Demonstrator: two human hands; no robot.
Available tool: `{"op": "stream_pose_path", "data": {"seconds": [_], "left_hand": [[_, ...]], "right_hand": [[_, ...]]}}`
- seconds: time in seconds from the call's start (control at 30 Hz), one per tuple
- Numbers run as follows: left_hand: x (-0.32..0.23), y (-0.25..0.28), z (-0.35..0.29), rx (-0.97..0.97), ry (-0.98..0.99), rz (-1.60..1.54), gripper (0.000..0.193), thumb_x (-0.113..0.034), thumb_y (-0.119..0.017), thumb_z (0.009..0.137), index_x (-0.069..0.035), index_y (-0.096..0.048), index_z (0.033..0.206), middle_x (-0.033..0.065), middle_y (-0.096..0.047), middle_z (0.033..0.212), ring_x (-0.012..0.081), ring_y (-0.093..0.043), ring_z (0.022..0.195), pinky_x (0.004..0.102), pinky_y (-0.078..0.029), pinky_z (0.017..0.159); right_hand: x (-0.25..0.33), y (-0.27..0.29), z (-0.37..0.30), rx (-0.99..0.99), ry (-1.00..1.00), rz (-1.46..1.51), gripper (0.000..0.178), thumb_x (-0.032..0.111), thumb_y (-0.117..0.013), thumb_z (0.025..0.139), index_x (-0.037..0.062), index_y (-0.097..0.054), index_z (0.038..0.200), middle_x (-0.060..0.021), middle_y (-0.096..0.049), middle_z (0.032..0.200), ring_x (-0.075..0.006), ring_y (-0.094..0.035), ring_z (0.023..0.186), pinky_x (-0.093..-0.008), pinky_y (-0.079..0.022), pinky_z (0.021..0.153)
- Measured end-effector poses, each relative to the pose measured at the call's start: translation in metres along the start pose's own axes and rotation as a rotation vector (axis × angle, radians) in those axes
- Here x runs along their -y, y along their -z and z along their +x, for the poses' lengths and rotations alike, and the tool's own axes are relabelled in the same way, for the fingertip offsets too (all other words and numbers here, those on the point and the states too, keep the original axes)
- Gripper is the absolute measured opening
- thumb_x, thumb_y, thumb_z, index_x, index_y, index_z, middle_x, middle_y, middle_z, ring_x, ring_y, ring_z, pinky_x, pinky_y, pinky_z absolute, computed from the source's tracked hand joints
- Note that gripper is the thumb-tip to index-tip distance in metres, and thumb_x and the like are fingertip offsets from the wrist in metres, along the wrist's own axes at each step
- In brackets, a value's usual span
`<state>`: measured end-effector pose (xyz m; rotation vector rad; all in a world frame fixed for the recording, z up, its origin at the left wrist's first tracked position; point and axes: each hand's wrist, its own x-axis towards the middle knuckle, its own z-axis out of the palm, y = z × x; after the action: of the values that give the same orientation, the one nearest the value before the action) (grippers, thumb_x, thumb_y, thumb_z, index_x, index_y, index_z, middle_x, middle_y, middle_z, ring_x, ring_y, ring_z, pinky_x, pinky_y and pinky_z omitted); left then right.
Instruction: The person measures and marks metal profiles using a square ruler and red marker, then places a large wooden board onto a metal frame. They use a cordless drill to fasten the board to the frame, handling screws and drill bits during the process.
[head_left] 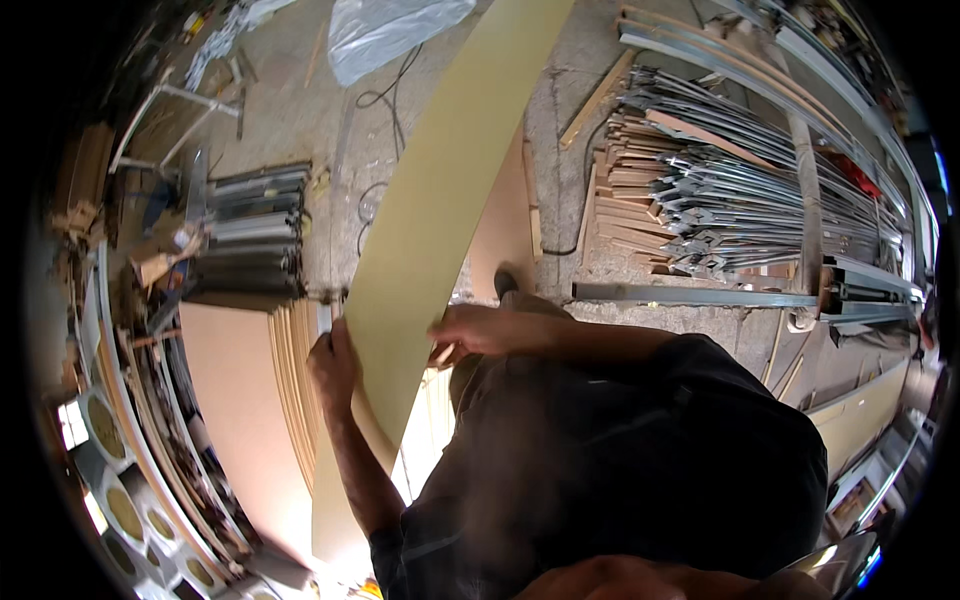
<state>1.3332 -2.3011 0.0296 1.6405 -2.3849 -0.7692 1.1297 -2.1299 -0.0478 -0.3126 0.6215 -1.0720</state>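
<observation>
One panel (pixel 430 190) (long, yellow) lies between left hand (pixel 333 368) and right hand (pixel 470 332), edges gripped.

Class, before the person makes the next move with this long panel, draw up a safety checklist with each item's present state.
1. Left hand gripping the left edge of the long pale yellow panel: ok.
2. Right hand firmly closed on the opposite edge: cannot tell; it is at the edge, but its grip is partly hidden.
3. Panel's far end in view: not ok; it runs out of the top of the picture.
4. Floor beside the panel free of cables: not ok; a dark cable lies there.
5. Gloves worn: not ok; both hands are bare.
6. Panel clear of the brown board stack: cannot tell from this angle.
</observation>
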Motion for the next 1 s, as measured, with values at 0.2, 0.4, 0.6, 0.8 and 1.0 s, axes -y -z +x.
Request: {"op": "stream_pose_path", "data": {"seconds": [0.2, 0.4, 0.6, 0.8, 1.0], "left_hand": [[0.007, 0.072, 0.059, -0.088, -0.138, 0.047, 0.058, -0.041, -0.051, 0.104, 0.008, -0.062, 0.077, 0.0258, -0.06, 0.066, 0.0331, -0.057, 0.057, 0.0481, -0.044, 0.057], [0.064, 0.081, 0.18, -0.085, -0.256, 0.055, 0.055, -0.039, -0.051, 0.103, 0.006, -0.063, 0.074, 0.0236, -0.057, 0.059, 0.0345, -0.052, 0.049, 0.0473, -0.041, 0.051], [0.126, 0.094, 0.318, -0.031, -0.061, 0.327, 0.042, -0.037, -0.054, 0.103, -0.001, -0.075, 0.097, 0.0141, -0.074, 0.079, 0.0295, -0.066, 0.059, 0.043, -0.052, 0.055], [0.136, 0.092, 0.515, 0.006, -0.24, 0.126, 0.059, -0.044, -0.047, 0.103, 0.002, -0.066, 0.07, 0.0238, -0.06, 0.062, 0.0432, -0.058, 0.054, 0.0515, -0.042, 0.052], [0.096, 0.072, 0.677, -0.058, -0.323, 0.168, 0.063, -0.05, -0.045, 0.102, 0.0, -0.068, 0.072, 0.0258, -0.062, 0.066, 0.0467, -0.06, 0.058, 0.0553, -0.043, 0.054]], "right_hand": [[0.192, 0.076, 0.037, -0.39, 0.595, 0.226, 0.047, 0.035, -0.056, 0.103, 0.0047, -0.051, 0.138, -0.01, -0.062, 0.13, -0.0237, -0.063, 0.111, -0.0418, -0.049, 0.095], [0.347, 0.213, 0.086, -0.722, 0.946, 0.229, 0.049, 0.037, -0.056, 0.101, 0.0029, -0.052, 0.136, -0.0083, -0.064, 0.123, -0.0211, -0.063, 0.11, -0.0389, -0.052, 0.089], [0.455, 0.291, 0.163, -1.089, 1.037, 0.3, 0.042, 0.028, -0.058, 0.099, 0.0043, -0.054, 0.134, -0.0092, -0.067, 0.119, -0.0242, -0.066, 0.105, -0.0396, -0.055, 0.083], [0.505, 0.262, 0.201, -1.084, 1.174, 0.277, 0.035, 0.013, -0.055, 0.099, -0.0005, -0.054, 0.132, -0.014, -0.065, 0.121, -0.0266, -0.065, 0.109, -0.0389, -0.055, 0.089], [0.552, 0.229, 0.213, -1.117, 1.303, 0.28, 0.037, 0.01, -0.054, 0.098, -0.0052, -0.054, 0.131, -0.0151, -0.066, 0.121, -0.0255, -0.066, 0.109, -0.0364, -0.053, 0.092]]}}
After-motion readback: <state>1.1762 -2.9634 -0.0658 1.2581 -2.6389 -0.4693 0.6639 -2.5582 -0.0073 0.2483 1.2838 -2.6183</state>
